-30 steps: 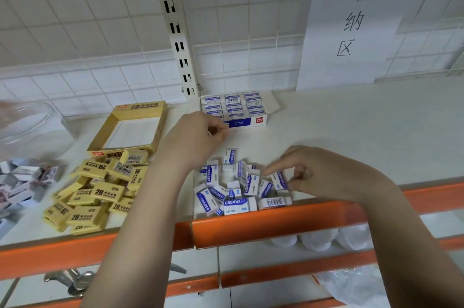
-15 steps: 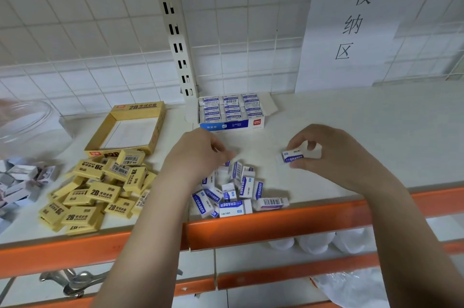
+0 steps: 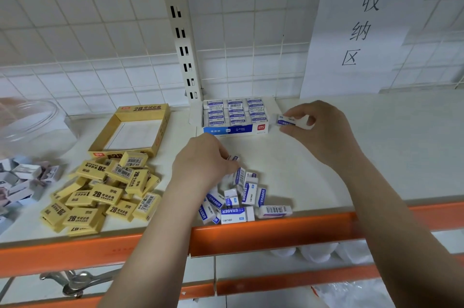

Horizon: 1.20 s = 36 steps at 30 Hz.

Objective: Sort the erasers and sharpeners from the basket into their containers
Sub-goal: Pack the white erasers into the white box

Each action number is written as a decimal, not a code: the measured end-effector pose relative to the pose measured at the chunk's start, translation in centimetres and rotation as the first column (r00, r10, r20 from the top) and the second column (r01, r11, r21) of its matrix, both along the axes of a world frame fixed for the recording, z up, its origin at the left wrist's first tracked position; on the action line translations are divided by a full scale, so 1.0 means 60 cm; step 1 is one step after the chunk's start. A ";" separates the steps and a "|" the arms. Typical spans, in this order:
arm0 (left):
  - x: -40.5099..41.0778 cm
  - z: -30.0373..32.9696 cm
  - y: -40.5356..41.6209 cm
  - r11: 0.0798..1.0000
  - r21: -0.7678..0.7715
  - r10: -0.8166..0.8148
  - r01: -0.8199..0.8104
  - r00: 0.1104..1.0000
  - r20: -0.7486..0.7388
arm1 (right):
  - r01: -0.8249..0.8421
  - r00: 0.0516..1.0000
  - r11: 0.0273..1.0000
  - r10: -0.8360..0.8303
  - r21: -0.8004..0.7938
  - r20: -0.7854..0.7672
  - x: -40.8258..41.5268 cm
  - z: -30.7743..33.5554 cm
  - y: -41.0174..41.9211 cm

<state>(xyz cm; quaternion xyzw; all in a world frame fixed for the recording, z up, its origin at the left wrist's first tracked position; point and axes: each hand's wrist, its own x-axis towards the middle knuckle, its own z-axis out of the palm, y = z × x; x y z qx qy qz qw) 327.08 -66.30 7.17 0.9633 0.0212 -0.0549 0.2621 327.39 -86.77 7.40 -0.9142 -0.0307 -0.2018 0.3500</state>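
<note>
Progress: blue box (image 3: 235,129) at the back of the shelf (image 3: 376,157) looks nearly full of white erasers; loose white pile (image 3: 241,199) in front of it is unsorted.
Left to do: yellow erasers (image 3: 100,194) heaped left of the blue box; yellow box (image 3: 140,112) empty.
Right hand (image 3: 319,129): pinches one white eraser (image 3: 288,120) just right of the blue box.
Left hand (image 3: 203,162): fingers curled onto the pile, pinching an eraser.

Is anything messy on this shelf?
Yes. The yellow erasers lie in a jumbled heap before their empty yellow box, none inside it. The white erasers are scattered too, near the orange edge.
</note>
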 end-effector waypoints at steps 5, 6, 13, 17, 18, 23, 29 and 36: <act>-0.006 -0.008 0.004 0.995 -0.076 0.069 -0.064 0.996 0.058 | -0.047 0.999 0.991 0.047 -0.128 -0.005 0.075 0.016 0.030; -0.007 -0.011 0.005 0.995 -0.075 0.070 -0.066 0.996 0.058 | -0.053 0.999 0.987 0.052 -0.153 -0.015 0.090 0.018 0.037; -0.009 -0.013 0.014 0.999 0.033 0.019 -0.020 0.999 0.040 | -0.185 0.977 0.955 0.153 -0.233 -0.150 0.163 0.024 0.087; -0.009 -0.011 0.023 0.999 -0.033 0.019 -0.016 0.994 0.111 | -0.227 0.962 0.944 0.180 -0.238 -0.204 0.186 0.018 0.101; -0.010 -0.010 0.026 0.999 -0.050 0.013 -0.006 0.991 0.135 | -0.234 0.960 0.943 0.185 -0.238 -0.212 0.191 0.015 0.101; -0.010 -0.006 0.038 0.996 -0.089 0.017 0.004 0.972 0.233 | -0.251 0.956 0.935 0.199 -0.250 -0.215 0.199 -0.007 0.102; -0.005 -0.007 0.046 0.993 -0.116 0.036 -0.005 0.963 0.269 | -0.233 0.962 0.944 0.190 -0.234 -0.194 0.199 -0.015 0.094; 0.009 0.005 0.064 0.991 -0.131 0.038 0.003 0.949 0.314 | -0.220 0.959 0.954 0.174 -0.201 -0.225 0.198 -0.018 0.094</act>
